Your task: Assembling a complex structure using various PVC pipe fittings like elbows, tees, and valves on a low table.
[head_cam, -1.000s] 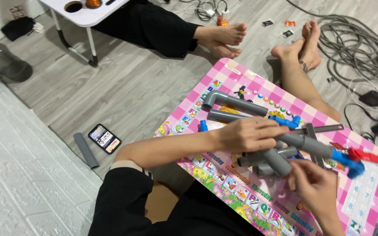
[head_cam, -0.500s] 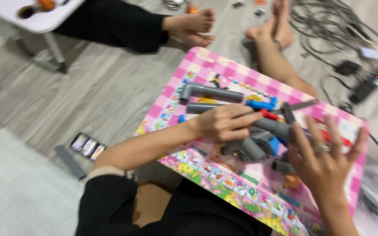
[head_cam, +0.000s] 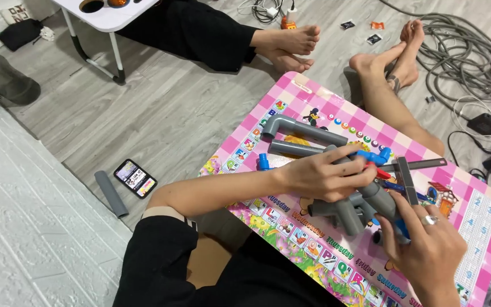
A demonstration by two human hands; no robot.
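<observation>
- Far left: one dark bottle [head_cam: 1, 77] lying on the floor, one black pouch [head_cam: 21, 33] behind it.
- One white folding counter [head_cam: 106, 20] at top left, two round holes in its top.
- Floor, left of the mat: one loose grey tube [head_cam: 111, 194], one phone [head_cam: 135, 178] just beside it, screen lit.
- One pink checkered play mat [head_cam: 478, 222], rectangular, with colourful picture squares and letter tiles along its edges.
- On the mat: grey pipe assembly [head_cam: 313, 135]; two long pipes side by side, one elbow at the top left end, blue fittings, one red piece.
- Left hand [head_cam: 328, 173] on top of the pipes, fingers curled and pressed around the joint at the middle.
- Right hand [head_cam: 427, 241], one ring, fingers bent and closed on the grey end pieces and a blue fitting at the lower right.
- Two pairs of bare feet past the mat.
- Top, on the floor: three small flat packets [head_cam: 374, 38]; one black, one orange, one black-and-white.
- Far right: bundle of grey cables [head_cam: 456, 51], black adapters.
</observation>
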